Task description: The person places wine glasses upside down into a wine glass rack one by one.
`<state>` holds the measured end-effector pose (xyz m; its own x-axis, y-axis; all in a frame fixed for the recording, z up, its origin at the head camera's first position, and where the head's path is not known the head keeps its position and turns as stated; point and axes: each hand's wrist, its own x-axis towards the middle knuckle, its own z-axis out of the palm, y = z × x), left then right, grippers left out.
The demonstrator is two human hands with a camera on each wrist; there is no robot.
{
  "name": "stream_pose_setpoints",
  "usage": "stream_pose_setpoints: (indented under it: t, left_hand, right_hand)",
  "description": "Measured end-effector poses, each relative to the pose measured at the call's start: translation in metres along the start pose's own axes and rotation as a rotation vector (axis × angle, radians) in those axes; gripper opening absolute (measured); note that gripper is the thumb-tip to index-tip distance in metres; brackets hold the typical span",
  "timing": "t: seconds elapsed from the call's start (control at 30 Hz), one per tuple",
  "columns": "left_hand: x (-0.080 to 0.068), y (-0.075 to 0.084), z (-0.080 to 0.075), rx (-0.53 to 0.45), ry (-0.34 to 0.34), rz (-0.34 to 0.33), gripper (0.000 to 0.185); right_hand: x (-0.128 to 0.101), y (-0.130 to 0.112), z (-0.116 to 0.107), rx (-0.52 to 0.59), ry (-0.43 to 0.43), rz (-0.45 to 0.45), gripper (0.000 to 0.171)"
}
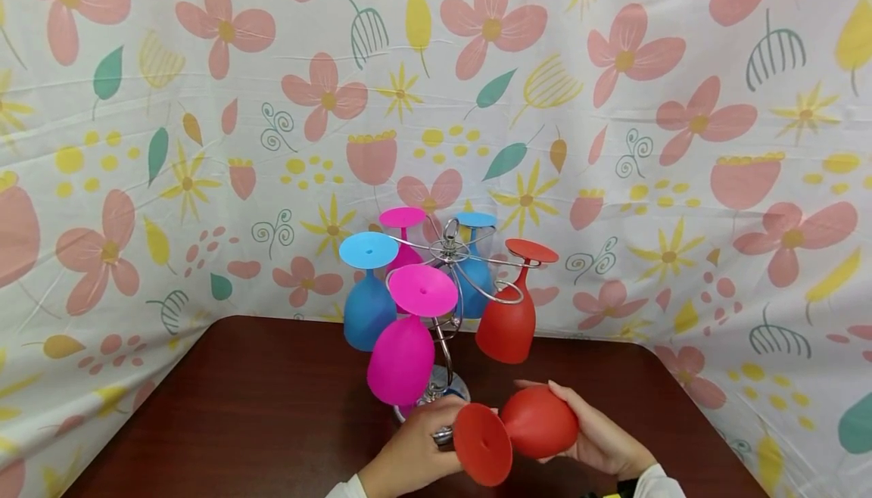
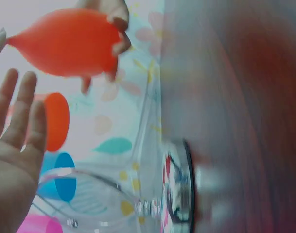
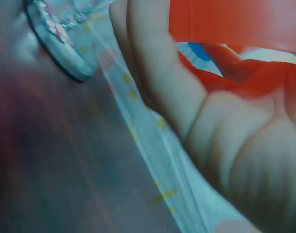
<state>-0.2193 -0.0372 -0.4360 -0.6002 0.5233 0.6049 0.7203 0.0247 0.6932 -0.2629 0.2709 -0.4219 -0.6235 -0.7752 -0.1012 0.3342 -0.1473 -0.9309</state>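
My right hand grips the bowl of a red silicone goblet lying on its side just above the table, its round foot pointing toward me. In the left wrist view the same goblet shows with the right fingers round it. My left hand is beside the foot, near the rack base; its fingers are straight and hold nothing. The right wrist view is filled by my right palm against the red goblet.
A metal wire rack on a round base holds upside-down goblets: blue, pink, red, with two more behind. It stands on a dark wooden table. Floral cloth hangs behind and round the sides.
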Motion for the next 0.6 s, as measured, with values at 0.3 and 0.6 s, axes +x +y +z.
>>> stream_pose_setpoints:
  t: [0.3,0.6]
  left_hand:
    - [0.005,0.012,0.011,-0.129,0.187,0.169,0.02]
    - [0.005,0.016,0.012,-0.209,0.224,0.191,0.021]
  right_hand:
    - [0.019,0.024,0.012,0.096,-0.194,-0.036,0.061]
    - [0.032,0.035,0.016,0.166,-0.214,-0.041,0.061]
